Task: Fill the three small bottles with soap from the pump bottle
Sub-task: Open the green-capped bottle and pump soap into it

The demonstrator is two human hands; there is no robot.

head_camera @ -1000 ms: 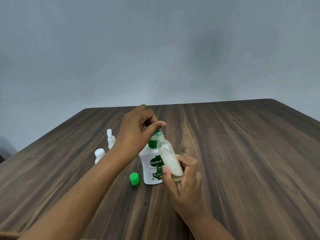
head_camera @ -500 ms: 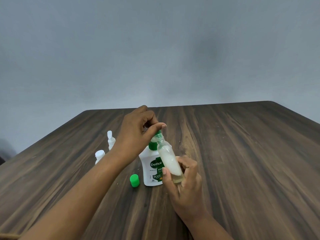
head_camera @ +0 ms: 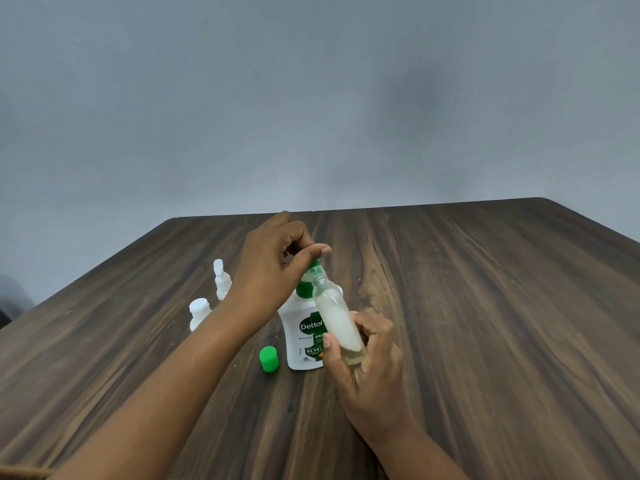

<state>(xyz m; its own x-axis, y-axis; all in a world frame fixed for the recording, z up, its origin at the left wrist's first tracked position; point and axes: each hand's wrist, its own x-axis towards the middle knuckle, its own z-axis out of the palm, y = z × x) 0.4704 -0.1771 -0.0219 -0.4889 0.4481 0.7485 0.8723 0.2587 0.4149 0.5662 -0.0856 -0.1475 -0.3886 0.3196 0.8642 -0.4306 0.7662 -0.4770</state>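
A white Dettol pump bottle (head_camera: 302,336) with a green pump head stands on the wooden table (head_camera: 485,323). My left hand (head_camera: 273,268) is closed over the pump head, thumb across the top. My right hand (head_camera: 367,358) grips a small clear bottle (head_camera: 337,318), tilted with its open mouth at the pump nozzle; white foamy soap fills much of it. A loose green cap (head_camera: 269,358) lies left of the pump bottle. Two small white bottles stand further left: a capped one (head_camera: 199,313) and one with a pointed nozzle (head_camera: 221,278).
The dark wood table stretches wide to the right and toward me. Its far edge meets a plain grey wall (head_camera: 311,98). A dark shape (head_camera: 10,303) sits off the table's left edge.
Both hands keep their hold; the view has shifted slightly. The soap in the small clear bottle looks about the same.
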